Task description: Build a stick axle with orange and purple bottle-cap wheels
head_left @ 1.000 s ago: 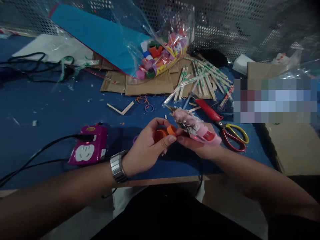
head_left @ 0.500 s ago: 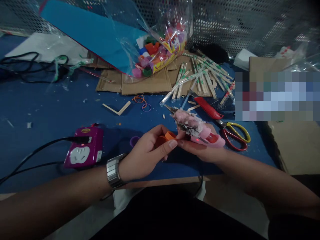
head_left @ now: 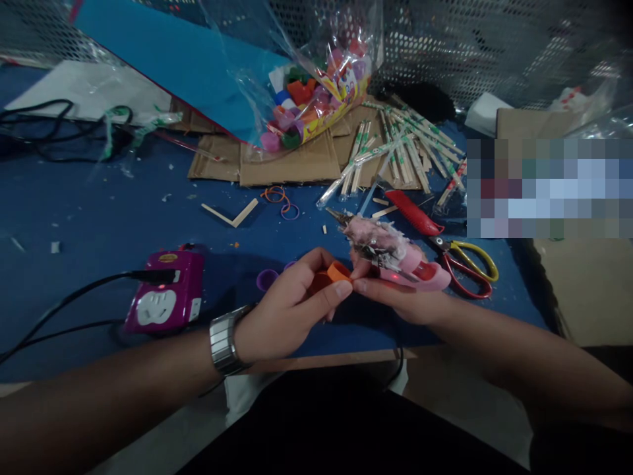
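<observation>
My left hand (head_left: 287,307), with a metal watch on the wrist, pinches orange bottle caps (head_left: 332,274) between thumb and fingers. My right hand (head_left: 403,300) grips a pink hot glue gun (head_left: 395,254), its nozzle pointing up-left and a red light glowing on its side. The fingertips of both hands meet at the orange caps, just above the blue table (head_left: 109,218). A purple cap (head_left: 267,279) lies on the table just left of my left hand.
A magenta power socket (head_left: 165,300) with a black cable sits left. Red and yellow scissors (head_left: 445,247) lie right of the glue gun. Behind are wrapped chopsticks (head_left: 395,148), a clear bag of coloured caps (head_left: 311,99), cardboard (head_left: 291,165), rubber bands (head_left: 281,198) and glued sticks (head_left: 230,214).
Both hands stay pressed together at the orange caps and have shifted slightly right and down in the picture as the view moved. Grip is unchanged.
</observation>
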### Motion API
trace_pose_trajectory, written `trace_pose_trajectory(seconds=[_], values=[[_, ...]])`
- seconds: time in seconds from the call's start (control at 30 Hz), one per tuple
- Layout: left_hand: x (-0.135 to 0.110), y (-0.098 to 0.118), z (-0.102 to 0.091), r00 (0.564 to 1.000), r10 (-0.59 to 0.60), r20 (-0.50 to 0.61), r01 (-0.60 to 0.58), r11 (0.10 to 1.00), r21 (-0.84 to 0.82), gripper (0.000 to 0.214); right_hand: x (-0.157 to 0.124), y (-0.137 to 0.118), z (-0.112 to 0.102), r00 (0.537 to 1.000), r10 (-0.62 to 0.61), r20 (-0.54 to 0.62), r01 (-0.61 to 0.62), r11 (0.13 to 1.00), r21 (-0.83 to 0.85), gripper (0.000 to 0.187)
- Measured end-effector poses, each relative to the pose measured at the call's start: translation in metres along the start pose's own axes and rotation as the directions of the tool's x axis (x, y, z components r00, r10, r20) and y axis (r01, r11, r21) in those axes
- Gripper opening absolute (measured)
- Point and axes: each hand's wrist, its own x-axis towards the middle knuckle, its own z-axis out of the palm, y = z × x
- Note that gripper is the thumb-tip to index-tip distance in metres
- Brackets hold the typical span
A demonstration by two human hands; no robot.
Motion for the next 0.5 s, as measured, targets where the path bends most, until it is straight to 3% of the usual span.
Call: trace_pose_trajectory(seconds=[0.23,0.5], values=[[-0.0010,0.0030,-0.0005,1.000,0.025,0.004,-0.025,1.000,0.001,0.040,0.0003,-0.0011,0.0015,0.998,0.058,0.026,-0.061,0.987,0.149,0.022],[-0.0015,0.0045,0.0017,1.000,0.019,0.014,-0.018,0.997,-0.081,0.041,-0.0019,-0.0011,0.0007,0.994,0.108,-0.004,-0.106,0.981,0.165,0.024]])
